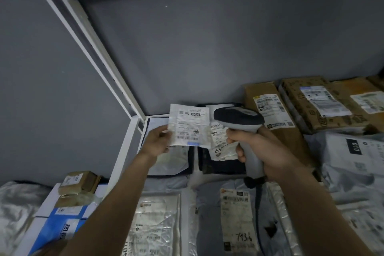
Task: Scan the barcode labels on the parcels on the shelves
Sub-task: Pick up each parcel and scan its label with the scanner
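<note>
A person's left hand (pixel 159 139) is pinching the edge of a small white parcel (pixel 189 125), lifting it clear of the packed shelf (pixel 133 131) with its printed label facing the camera. Just beside it, the right hand (pixel 261 149) is wrapping its grip around the handle of a barcode scanner (pixel 239 118), whose head is pointing at the label. Holding the crinkled film flat and the scanner square to the barcode would likely help it read. Further right, cardboard boxes (pixel 307 102) are lying label-up.
</note>
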